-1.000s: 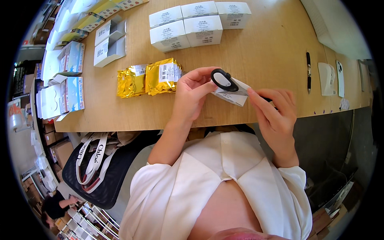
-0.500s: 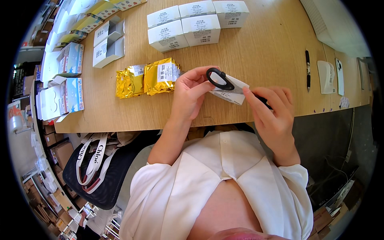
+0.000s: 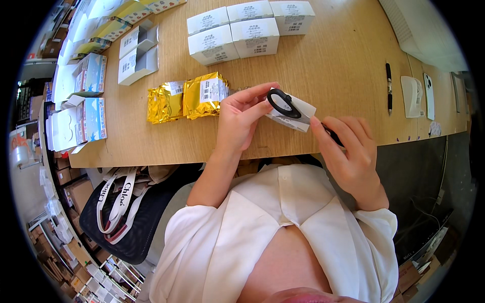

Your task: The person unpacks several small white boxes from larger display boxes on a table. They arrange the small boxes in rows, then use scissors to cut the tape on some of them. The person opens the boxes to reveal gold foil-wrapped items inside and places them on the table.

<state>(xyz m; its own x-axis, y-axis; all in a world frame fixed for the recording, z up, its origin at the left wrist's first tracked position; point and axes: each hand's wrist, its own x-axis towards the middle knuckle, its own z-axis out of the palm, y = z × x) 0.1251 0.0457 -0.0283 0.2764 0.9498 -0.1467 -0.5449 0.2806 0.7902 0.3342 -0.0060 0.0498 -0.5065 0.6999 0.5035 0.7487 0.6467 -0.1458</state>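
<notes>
Above the table's near edge, my left hand (image 3: 241,117) grips a small white box (image 3: 304,108) between thumb and fingers. A pair of scissors (image 3: 284,104) with black handles lies across that box. One handle loop is beside my left thumb; the other black handle is partly hidden by my right hand (image 3: 349,151), whose fingers are closed on the scissors. The right index fingertip rests at the box's right end. Gold foil packets (image 3: 202,96) lie in two stacks just left of my left hand.
Several white boxes (image 3: 255,38) stand in rows at the back. Two open white cartons (image 3: 139,63) and blue printed boxes (image 3: 93,118) are at left. On the right lie a pen (image 3: 389,90), a white holder (image 3: 411,97) and a phone (image 3: 429,97). A dark bag (image 3: 121,217) sits below the table.
The scissors' left loop has shifted slightly right and down across the box. My right hand has moved slightly right and down. My left hand keeps its hold on the box.
</notes>
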